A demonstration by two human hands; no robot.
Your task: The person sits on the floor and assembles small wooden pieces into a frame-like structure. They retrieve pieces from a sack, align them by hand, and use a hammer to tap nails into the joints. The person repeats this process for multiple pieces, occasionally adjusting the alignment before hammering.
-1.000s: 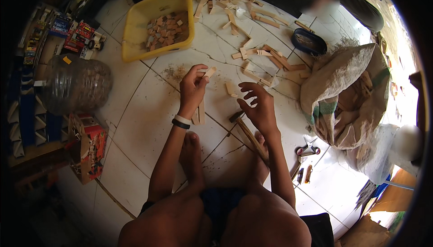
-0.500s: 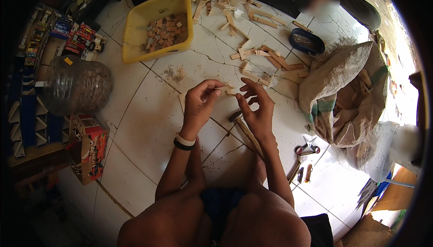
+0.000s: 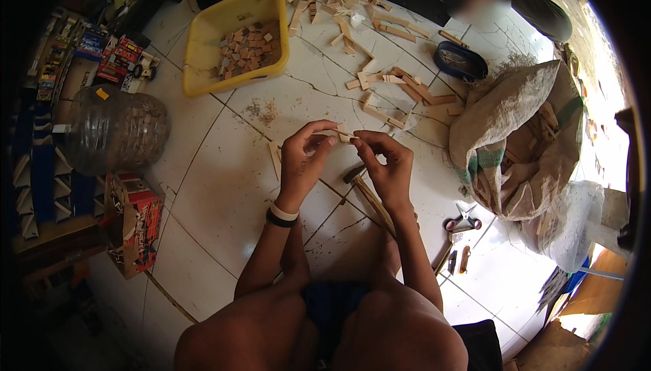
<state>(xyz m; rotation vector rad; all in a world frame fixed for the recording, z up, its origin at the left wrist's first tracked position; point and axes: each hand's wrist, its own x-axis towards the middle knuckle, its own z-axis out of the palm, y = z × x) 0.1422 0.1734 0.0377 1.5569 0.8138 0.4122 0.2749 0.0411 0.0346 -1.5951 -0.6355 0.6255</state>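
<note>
Over the tiled floor my left hand pinches a small pale wooden piece between thumb and fingers. The fingers of my right hand are closed on the piece's other end, so it spans the gap between both hands. Whether it is one piece or two joined is too small to make out. Just below my right hand lies a hammer with a wooden handle, its far end beside my leg. A thin wooden strip rests on the floor left of my left hand.
Ahead stands a yellow tub of small wooden blocks, with loose wooden frames to its right. A blue dish and a large sack of wood stand right. Scissors lie nearer. Left are a plastic jug and red box.
My right hand's spread fingers have drawn together onto the wooden piece. Both hands have come slightly closer together around it.
</note>
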